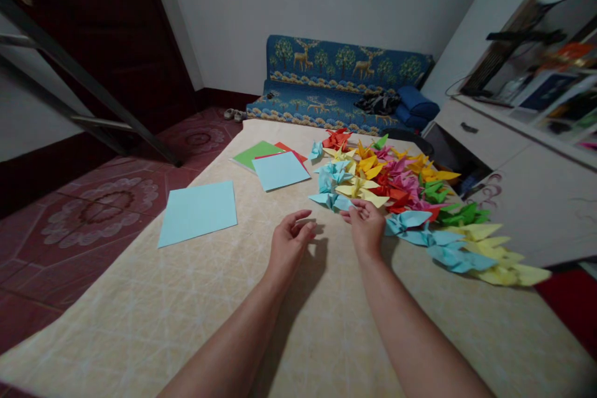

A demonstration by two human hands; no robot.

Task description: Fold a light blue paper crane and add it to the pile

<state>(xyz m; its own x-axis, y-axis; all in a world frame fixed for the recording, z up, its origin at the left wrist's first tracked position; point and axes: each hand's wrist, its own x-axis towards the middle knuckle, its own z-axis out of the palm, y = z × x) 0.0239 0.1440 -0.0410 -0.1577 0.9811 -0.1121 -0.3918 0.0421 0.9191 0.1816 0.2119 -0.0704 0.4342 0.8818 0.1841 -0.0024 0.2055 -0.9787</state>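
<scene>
My right hand [367,230] has its thumb and fingers pinched on the tip of a light blue paper crane [331,201] at the near left corner of a group of folded cranes. Over the tablecloth to its left, my left hand [289,241] is held with fingers loosely curled and apart, nothing in it. Just right of my right hand lie more light blue cranes [459,256]. Yellow cranes [359,186], red cranes [336,138], pink cranes [402,169], orange cranes [369,166] and green cranes [464,214] fill the table's right side.
A light blue square sheet [198,212] lies on the cream tablecloth [140,317] at left. Farther back, another light blue sheet [281,170] rests over green paper [256,153] and red paper. Beyond the table stands a blue patterned sofa [321,93]; a white cabinet [536,193] is at right, a ladder [88,84] at left.
</scene>
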